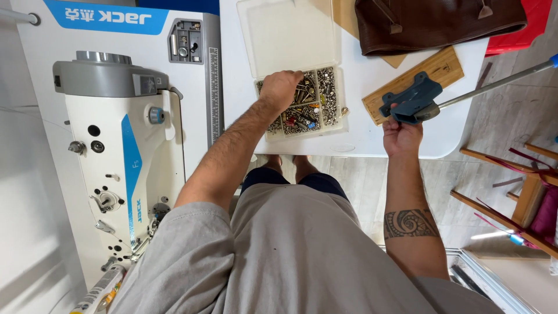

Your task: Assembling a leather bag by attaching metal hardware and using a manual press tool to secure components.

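white counter (pixel 360 70) with a sewing machine (pixel 116 145) on its left. my left hand (pixel 280 87) is down in the clear parts box (pixel 302 102) of small metal hardware, fingers buried, can't tell its grip. right hand (pixel 401 135) at the counter edge, grip wrapped around a blue press tool (pixel 414 99) beside the wooden board (pixel 433 72).

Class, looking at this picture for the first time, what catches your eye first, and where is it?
A big white sewing machine fills the left side. At the centre, the left hand digs into an open clear box of small metal parts on the white table. The right hand grips a blue long-handled tool.
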